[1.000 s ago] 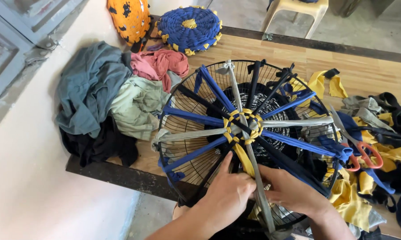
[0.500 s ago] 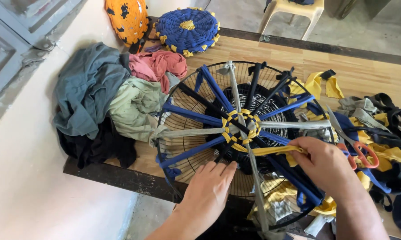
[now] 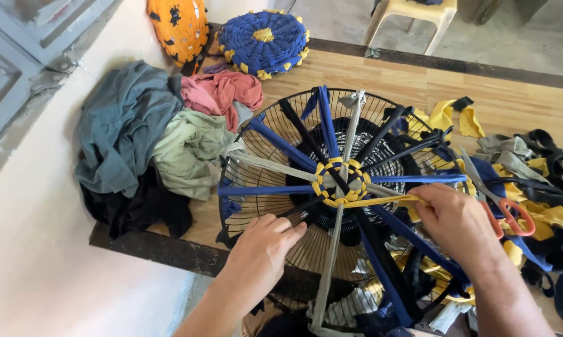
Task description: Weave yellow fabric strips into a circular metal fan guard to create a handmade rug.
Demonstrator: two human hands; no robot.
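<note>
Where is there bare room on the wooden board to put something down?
The wooden board is bare between the blue woven mat and the yellow strips, above the fan guard. It is crowded left at the clothes pile and right around the scissors.

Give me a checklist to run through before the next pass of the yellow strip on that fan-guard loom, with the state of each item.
1. Yellow strip gripped by right hand: ok, pulled out sideways from the centre.
2. Left hand steadying the wire fan guard: ok, fingers rest on its wires.
3. Woven yellow ring sits at the hub: ok.
4. Blue and grey spokes stretched to the rim: ok where visible; the lower ones are partly hidden.
5. Scissors within reach: ok, beside the right hand.
6. Strip length left: cannot tell.
</note>
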